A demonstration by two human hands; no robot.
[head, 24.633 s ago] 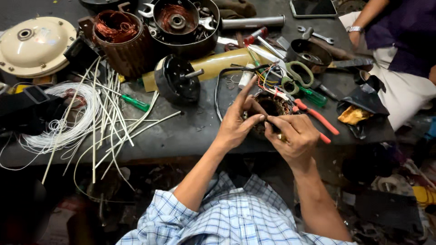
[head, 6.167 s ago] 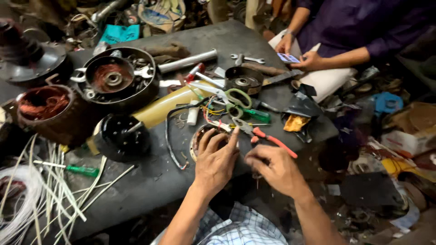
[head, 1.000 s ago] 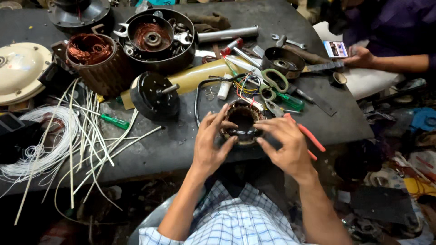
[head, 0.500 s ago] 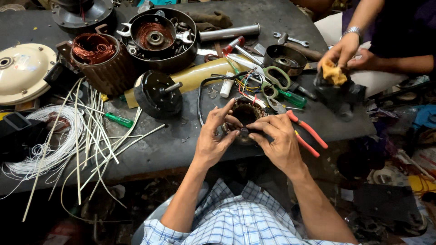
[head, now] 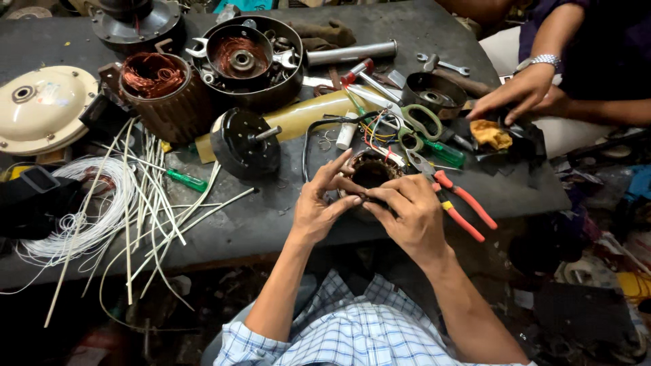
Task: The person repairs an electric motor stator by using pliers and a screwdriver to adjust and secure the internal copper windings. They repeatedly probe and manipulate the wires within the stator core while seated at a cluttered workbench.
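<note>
You are gripping the small motor stator [head: 371, 175] with your left hand [head: 319, 207] and right hand [head: 410, 213], fingers closing around it on the tabletop [head: 271, 210]; orange-handled pliers [head: 456, 203] are lying at three o'clock. A black rotor [head: 244, 144] is sitting at ten o'clock.

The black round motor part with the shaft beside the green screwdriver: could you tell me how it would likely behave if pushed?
The black motor part looks like solid metal, so probably heavy for its size. It seems tilted on its rim, so a push might roll it toward the green screwdriver.
</note>
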